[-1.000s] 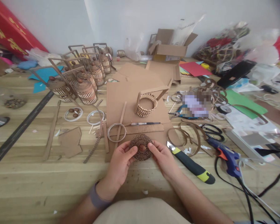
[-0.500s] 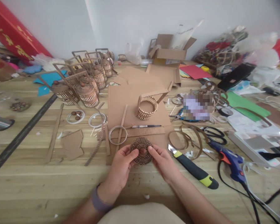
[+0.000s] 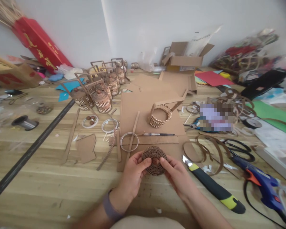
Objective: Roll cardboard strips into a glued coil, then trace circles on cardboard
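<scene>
Both hands hold a round brown lid of coiled corrugated cardboard [image 3: 152, 155] with a small brown bead [image 3: 155, 161] at its centre. My left hand [image 3: 132, 175] grips the lid's left rim, thumb on top. My right hand [image 3: 177, 176] pinches the right side, its thumb and forefinger against the bead. A purple band is on the left wrist. Just beyond the lid lie a metal ring [image 3: 129, 142], a pen [image 3: 157, 134] and an open-topped cardboard basket with a handle [image 3: 160, 115] on a cardboard sheet [image 3: 138, 105].
A black-and-yellow utility knife [image 3: 213, 186] lies right of my hands, a blue glue gun [image 3: 262, 184] and scissors [image 3: 239, 148] beyond it. Several finished cardboard baskets [image 3: 97, 90] stand at back left. Cardboard strips, rings, coloured paper and an open box [image 3: 183, 58] crowd the wooden table.
The view has swung left and slightly up, so everything sits further right in the frame. My hands keep the same hold on the lid; the right fingers have closed onto the bead.
</scene>
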`<state>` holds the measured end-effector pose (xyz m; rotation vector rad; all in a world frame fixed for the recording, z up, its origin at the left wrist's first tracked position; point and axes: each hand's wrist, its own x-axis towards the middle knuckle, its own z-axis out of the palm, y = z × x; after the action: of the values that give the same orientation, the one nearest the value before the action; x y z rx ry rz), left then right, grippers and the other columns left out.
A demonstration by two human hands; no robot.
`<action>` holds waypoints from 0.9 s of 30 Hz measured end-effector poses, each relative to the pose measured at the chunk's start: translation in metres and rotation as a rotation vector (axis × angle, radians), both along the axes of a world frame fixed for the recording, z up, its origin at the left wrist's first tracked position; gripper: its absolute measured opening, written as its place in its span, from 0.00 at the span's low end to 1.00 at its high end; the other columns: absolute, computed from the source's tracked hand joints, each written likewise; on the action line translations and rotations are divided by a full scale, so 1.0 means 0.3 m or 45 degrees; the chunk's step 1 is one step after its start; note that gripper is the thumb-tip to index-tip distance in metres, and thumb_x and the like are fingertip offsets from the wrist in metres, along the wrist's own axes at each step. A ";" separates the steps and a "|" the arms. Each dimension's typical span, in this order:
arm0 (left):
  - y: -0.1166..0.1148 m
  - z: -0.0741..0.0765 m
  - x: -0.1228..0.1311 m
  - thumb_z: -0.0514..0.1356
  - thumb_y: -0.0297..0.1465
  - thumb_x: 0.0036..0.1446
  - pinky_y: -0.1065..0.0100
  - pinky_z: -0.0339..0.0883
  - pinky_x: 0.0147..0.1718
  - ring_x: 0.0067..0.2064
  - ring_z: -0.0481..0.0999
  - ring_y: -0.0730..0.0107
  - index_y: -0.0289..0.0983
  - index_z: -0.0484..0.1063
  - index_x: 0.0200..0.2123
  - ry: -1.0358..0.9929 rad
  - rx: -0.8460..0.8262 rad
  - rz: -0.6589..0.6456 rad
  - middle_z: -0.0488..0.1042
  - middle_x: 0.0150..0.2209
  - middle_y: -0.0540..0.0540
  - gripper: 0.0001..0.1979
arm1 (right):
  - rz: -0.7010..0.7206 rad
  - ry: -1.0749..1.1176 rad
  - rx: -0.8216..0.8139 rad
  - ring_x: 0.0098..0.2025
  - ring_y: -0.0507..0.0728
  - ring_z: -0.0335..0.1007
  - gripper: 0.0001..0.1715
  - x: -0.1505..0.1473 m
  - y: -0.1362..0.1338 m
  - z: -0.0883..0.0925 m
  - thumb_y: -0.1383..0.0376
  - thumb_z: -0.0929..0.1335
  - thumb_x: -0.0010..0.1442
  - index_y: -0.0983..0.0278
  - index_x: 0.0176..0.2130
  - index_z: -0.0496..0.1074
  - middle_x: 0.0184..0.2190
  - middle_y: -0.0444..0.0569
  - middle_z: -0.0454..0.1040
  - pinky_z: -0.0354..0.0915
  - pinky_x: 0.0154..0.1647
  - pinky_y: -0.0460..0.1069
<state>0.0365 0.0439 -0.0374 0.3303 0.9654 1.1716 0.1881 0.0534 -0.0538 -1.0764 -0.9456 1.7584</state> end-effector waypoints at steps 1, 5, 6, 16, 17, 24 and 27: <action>0.000 0.001 -0.001 0.80 0.34 0.33 0.66 0.73 0.40 0.39 0.81 0.64 0.34 0.80 0.37 0.002 -0.003 -0.005 0.84 0.37 0.43 0.25 | -0.013 0.017 -0.018 0.41 0.61 0.75 0.25 -0.001 0.001 0.005 0.45 0.76 0.53 0.63 0.38 0.81 0.37 0.52 0.82 0.66 0.50 0.55; -0.003 0.013 -0.004 0.79 0.41 0.35 0.65 0.75 0.40 0.40 0.82 0.60 0.33 0.80 0.33 0.006 -0.011 -0.058 0.84 0.35 0.42 0.24 | -0.112 0.100 -0.089 0.43 0.61 0.75 0.26 -0.006 0.003 0.022 0.43 0.76 0.51 0.63 0.35 0.81 0.36 0.51 0.82 0.66 0.50 0.55; -0.003 0.016 -0.005 0.79 0.42 0.36 0.64 0.75 0.40 0.40 0.82 0.59 0.33 0.80 0.32 0.004 -0.011 -0.076 0.84 0.35 0.41 0.24 | -0.131 0.122 -0.098 0.44 0.61 0.75 0.26 -0.008 0.003 0.024 0.43 0.76 0.51 0.63 0.34 0.82 0.35 0.51 0.82 0.66 0.50 0.55; 0.000 0.016 -0.009 0.79 0.41 0.36 0.64 0.76 0.40 0.39 0.82 0.60 0.33 0.80 0.32 0.011 -0.023 -0.107 0.83 0.34 0.42 0.23 | -0.143 0.236 -0.116 0.43 0.60 0.76 0.23 -0.017 0.006 0.022 0.46 0.77 0.51 0.63 0.34 0.81 0.33 0.50 0.82 0.66 0.51 0.55; -0.002 0.014 -0.010 0.79 0.40 0.36 0.66 0.76 0.40 0.39 0.82 0.61 0.34 0.80 0.32 0.011 -0.023 -0.103 0.83 0.35 0.43 0.22 | -0.147 0.230 -0.116 0.43 0.60 0.76 0.23 -0.017 0.007 0.019 0.46 0.77 0.52 0.63 0.34 0.81 0.33 0.50 0.82 0.66 0.51 0.55; -0.002 0.007 -0.016 0.80 0.35 0.32 0.71 0.75 0.36 0.37 0.81 0.67 0.34 0.82 0.35 0.073 -0.067 -0.050 0.84 0.36 0.44 0.24 | -0.098 0.033 0.011 0.41 0.59 0.74 0.25 -0.010 0.000 0.013 0.45 0.75 0.54 0.63 0.38 0.80 0.37 0.49 0.82 0.65 0.50 0.54; 0.002 0.011 -0.018 0.80 0.35 0.31 0.72 0.74 0.34 0.36 0.81 0.67 0.34 0.82 0.34 0.069 -0.071 -0.055 0.84 0.34 0.45 0.23 | -0.048 -0.014 0.086 0.42 0.59 0.75 0.24 -0.013 -0.008 0.018 0.46 0.73 0.57 0.62 0.40 0.79 0.39 0.49 0.82 0.65 0.51 0.55</action>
<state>0.0311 0.0445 -0.0339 0.3380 1.0320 1.0994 0.1843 0.0511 -0.0483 -1.0555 -0.9786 1.6800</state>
